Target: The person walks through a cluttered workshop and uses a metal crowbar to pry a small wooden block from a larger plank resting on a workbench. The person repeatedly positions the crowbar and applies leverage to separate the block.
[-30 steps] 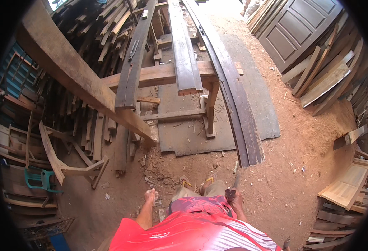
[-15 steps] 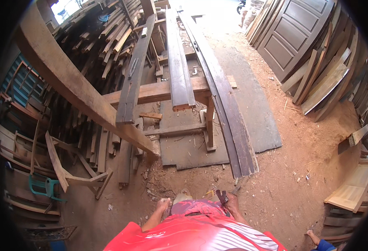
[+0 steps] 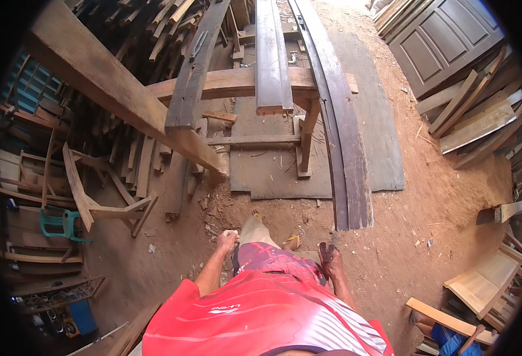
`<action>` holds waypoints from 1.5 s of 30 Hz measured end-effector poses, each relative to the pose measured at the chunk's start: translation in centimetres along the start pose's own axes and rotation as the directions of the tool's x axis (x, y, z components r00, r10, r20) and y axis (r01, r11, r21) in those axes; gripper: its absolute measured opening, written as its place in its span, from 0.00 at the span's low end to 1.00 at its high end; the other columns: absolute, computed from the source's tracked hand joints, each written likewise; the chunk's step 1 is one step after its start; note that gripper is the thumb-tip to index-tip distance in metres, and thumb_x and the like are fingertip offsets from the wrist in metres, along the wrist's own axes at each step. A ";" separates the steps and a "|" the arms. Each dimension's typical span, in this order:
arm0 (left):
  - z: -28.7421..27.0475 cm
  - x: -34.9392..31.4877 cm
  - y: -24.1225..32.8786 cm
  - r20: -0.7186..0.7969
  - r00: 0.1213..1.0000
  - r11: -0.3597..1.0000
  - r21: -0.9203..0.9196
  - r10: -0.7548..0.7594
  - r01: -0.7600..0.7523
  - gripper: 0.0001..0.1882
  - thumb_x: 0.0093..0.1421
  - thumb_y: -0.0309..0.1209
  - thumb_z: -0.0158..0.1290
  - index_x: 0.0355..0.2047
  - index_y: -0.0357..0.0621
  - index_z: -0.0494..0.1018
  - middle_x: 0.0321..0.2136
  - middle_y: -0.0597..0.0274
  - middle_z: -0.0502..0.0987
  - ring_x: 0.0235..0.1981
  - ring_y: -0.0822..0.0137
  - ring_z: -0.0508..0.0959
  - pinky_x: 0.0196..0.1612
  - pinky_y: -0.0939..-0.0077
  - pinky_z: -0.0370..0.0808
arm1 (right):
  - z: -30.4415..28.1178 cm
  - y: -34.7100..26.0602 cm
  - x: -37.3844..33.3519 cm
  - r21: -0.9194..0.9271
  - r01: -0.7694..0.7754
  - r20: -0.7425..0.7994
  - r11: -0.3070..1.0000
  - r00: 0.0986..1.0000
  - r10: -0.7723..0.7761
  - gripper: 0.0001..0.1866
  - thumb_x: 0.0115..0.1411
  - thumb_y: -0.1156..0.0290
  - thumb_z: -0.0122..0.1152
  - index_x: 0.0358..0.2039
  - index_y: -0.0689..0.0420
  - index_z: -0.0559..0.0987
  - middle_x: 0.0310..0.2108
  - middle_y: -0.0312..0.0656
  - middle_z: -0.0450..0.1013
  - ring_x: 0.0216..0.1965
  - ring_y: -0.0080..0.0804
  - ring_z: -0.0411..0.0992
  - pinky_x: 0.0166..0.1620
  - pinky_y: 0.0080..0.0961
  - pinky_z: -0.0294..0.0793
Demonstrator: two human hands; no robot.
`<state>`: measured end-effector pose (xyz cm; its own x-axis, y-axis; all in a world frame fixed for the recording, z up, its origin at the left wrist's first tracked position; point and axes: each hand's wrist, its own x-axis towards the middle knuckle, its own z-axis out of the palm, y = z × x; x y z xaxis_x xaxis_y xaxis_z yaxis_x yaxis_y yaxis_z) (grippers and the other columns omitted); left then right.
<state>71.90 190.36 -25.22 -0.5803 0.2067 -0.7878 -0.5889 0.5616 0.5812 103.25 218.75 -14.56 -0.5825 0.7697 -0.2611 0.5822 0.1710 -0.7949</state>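
My left hand point(image 3: 227, 240) hangs beside my left thigh with its fingers curled. What they hold, if anything, is too small to make out. Low on my right side, my right hand point(image 3: 332, 265) is closed round a dark brown tool point(image 3: 326, 251) whose exact kind does not show. Just beyond that hand is the near end of a long dark grooved timber point(image 3: 351, 202). A shorter dark board point(image 3: 274, 89) lies left of it across a wooden trestle point(image 3: 228, 85). Neither hand touches the timbers.
A thick slanting post point(image 3: 107, 89) stands at left, near a dark plank with a metal clamp point(image 3: 199, 45). Stacked lumber, a wooden frame point(image 3: 80, 187) and a green plastic chair point(image 3: 62, 224) lie beyond. Panelled doors point(image 3: 447, 35) lean at right. A person point(image 3: 450, 341) handles a board at lower right.
I have stepped forward, and the timbers have shifted down and nearer in view. Both arms swing at my sides. The person at lower right now has a light board raised.
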 end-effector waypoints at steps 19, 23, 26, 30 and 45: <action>-7.0 14.8 13.1 0.074 0.976 0.966 0.147 0.203 -0.212 0.17 0.66 0.41 0.57 0.41 0.37 0.76 0.31 0.60 0.83 0.30 0.72 0.81 0.35 0.72 0.78 | 10.0 -2.7 -0.6 0.124 -0.058 -0.244 0.991 0.966 0.087 0.15 0.63 0.64 0.67 0.25 0.58 0.74 0.20 0.37 0.68 0.24 0.27 0.66 0.27 0.35 0.64; -1.6 13.2 23.6 0.191 0.943 0.962 -0.061 0.272 -0.266 0.25 0.66 0.48 0.57 0.50 0.36 0.73 0.39 0.58 0.82 0.37 0.69 0.81 0.40 0.73 0.79 | 10.9 -3.8 0.3 0.069 -0.164 -0.161 0.984 0.972 0.173 0.15 0.59 0.64 0.70 0.24 0.57 0.73 0.17 0.37 0.67 0.21 0.27 0.65 0.25 0.34 0.65; 2.8 12.3 29.8 0.267 0.884 0.922 -0.151 0.384 -0.355 0.33 0.67 0.55 0.53 0.55 0.36 0.70 0.45 0.53 0.80 0.43 0.65 0.80 0.46 0.71 0.79 | 10.8 -3.7 1.5 0.171 -0.202 -0.207 0.964 0.949 0.236 0.15 0.59 0.65 0.69 0.23 0.57 0.73 0.17 0.39 0.67 0.19 0.28 0.64 0.23 0.35 0.64; 8.1 10.7 36.0 0.337 0.855 0.896 -0.345 0.395 -0.278 0.42 0.63 0.63 0.53 0.61 0.37 0.64 0.55 0.47 0.74 0.54 0.56 0.75 0.56 0.59 0.74 | 9.9 -3.2 2.2 0.128 -0.198 -0.193 0.972 0.956 0.221 0.15 0.59 0.64 0.70 0.24 0.58 0.74 0.18 0.41 0.67 0.19 0.29 0.65 0.24 0.36 0.64; 13.9 15.2 44.3 0.389 0.813 0.813 -0.558 0.434 -0.167 0.29 0.54 0.55 0.65 0.49 0.54 0.74 0.43 0.66 0.79 0.45 0.67 0.77 0.53 0.61 0.72 | 8.3 -4.2 4.1 0.054 -0.115 -0.256 0.992 0.959 0.126 0.15 0.55 0.63 0.73 0.24 0.58 0.76 0.20 0.46 0.73 0.22 0.38 0.75 0.28 0.36 0.72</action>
<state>44.79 229.54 -14.33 -0.5084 0.7234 -0.4672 -0.6958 -0.0254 0.7178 93.68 216.07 -16.81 -0.3403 0.9166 -0.2100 0.6138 0.0473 -0.7880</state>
